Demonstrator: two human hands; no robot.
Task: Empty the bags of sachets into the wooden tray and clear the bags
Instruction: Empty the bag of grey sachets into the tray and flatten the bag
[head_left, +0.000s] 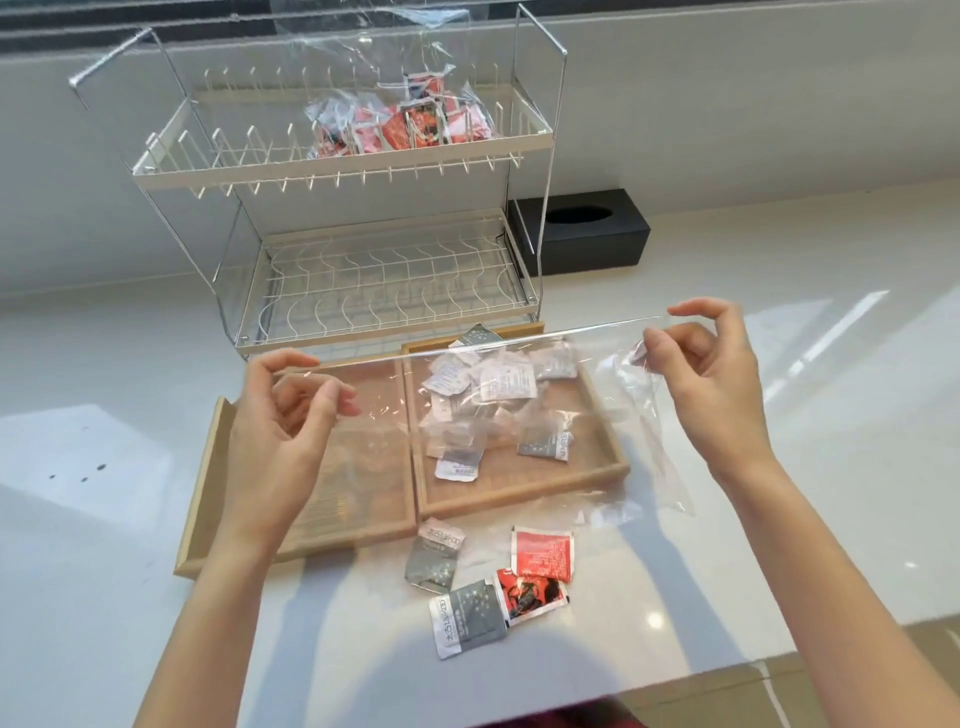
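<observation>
I hold a clear plastic bag (613, 431) stretched flat above the wooden tray (605, 431). My left hand (291, 431) pinches its upper left corner and my right hand (711, 374) pinches its upper right edge. The bag looks empty. A pile of grey and white sachets (488, 400) lies in the tray's right compartment; the left compartment (363, 426) shows only bare wood. Several grey and red sachets (488, 582) lie on the counter in front of the tray. A second clear bag of red sachets (405, 124) rests on the rack's top shelf.
A white two-tier wire dish rack (343, 171) stands behind the tray, its lower shelf bare. A black tissue box (587, 228) sits to the rack's right. The white counter's front edge (779, 649) runs near my forearms.
</observation>
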